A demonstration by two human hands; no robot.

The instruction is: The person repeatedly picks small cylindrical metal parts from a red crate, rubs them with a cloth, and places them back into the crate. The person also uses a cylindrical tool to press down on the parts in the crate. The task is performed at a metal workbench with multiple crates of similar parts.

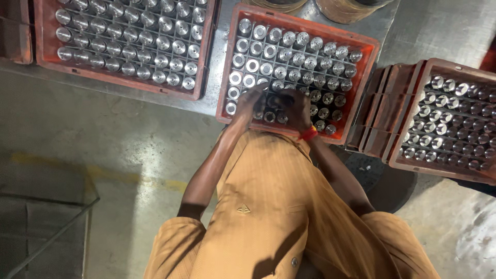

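Three red plastic crates with grid dividers noted, each loaded with upright, shiny cylindrical metal parts. Middle red plastic crate set on a grey metal bench, directly ahead of the person; left red plastic crate on the same bench, just beside it across a narrow gap. Right red plastic crate resting on a stack of empty red crates, near the middle crate's right wall. Both hands down inside the near rows of the middle crate, close together. Left hand at the near left part of the grid, fingers curled down among the shiny cylindrical metal parts; right hand just beside it, an orange-red band at the wrist. Fingertips of both hands buried among the parts in shadow and motion blur: cannot tell whether either is clenched on a part or merely touching. Near-row parts around the hands darker, showing holed ends; far rows brighter. Orange-brown striped shirt filling the lower centre. Two round wooden-rimmed objects at the bench's far edge, cut off by the frame. Grey concrete floor below, with a faded yellow line.
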